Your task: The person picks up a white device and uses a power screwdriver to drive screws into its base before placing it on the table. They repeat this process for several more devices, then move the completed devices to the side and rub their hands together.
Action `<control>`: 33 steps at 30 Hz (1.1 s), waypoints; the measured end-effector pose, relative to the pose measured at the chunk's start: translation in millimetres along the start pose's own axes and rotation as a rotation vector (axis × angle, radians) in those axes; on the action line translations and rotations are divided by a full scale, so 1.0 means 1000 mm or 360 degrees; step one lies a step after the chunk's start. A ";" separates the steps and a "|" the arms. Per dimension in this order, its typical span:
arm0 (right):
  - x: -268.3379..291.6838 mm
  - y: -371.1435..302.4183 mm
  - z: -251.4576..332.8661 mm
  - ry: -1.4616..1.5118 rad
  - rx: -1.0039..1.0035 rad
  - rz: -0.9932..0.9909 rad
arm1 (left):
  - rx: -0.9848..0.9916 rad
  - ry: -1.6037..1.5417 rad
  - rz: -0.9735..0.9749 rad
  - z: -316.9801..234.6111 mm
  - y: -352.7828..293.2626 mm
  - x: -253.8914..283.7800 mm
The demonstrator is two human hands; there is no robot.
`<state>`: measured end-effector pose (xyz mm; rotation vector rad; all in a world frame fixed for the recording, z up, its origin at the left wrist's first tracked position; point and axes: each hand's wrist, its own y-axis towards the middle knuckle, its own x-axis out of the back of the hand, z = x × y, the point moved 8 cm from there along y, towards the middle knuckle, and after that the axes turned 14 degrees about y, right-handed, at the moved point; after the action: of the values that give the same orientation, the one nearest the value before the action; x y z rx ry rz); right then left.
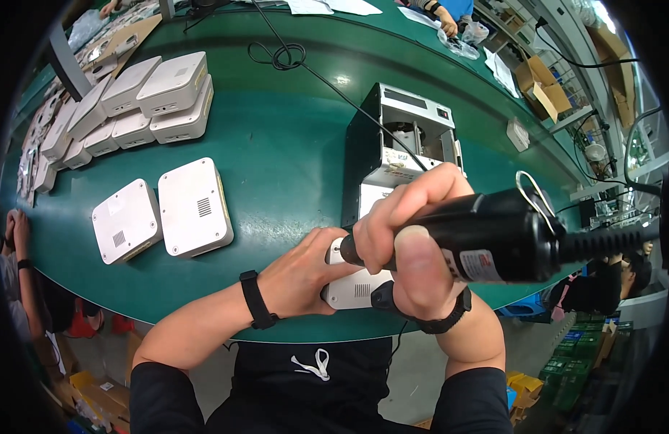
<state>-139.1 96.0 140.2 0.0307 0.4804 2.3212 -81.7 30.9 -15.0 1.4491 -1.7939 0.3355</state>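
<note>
- Location: one white, square-cornered plastic box with a slotted vent lies at the near edge of the smooth green table, partly hidden by both hands.
- Left hand: fingers spread part-way, gripping the box at its left side.
- Right hand: fingers closed around one black, cylindrical corded electric screwdriver, its tip at the box's far-left corner; whether it sits in a screw cannot be told.
- Handling, as judged: box light, stiff, rather slippery, its shell liable to scratch; best held by opposite side walls. Screwdriver heavier and rigid; best held round the barrel, cord trailing free.
- Count: two loose white boxes side by side at left; a stacked pile of white boxes behind, at least eight, exact number obscured; one black-and-silver metal machine beyond the hands.
</note>
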 end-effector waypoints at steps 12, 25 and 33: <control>0.052 -0.008 0.038 0.0387 0.0383 -0.0545 | 0.0033 0.0212 -0.0028 -0.018 0.005 0.035; 0.088 0.000 0.043 0.0029 0.0352 -0.0606 | 0.0076 0.0210 -0.0009 -0.018 0.005 0.030; 0.080 -0.053 0.052 0.0198 0.0233 -0.0562 | 0.0101 0.0292 -0.0069 -0.013 0.005 0.034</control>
<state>-152.4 202.4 160.9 -0.1200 0.6616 1.9468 -82.2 17.0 19.0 1.4494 -1.6158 0.4909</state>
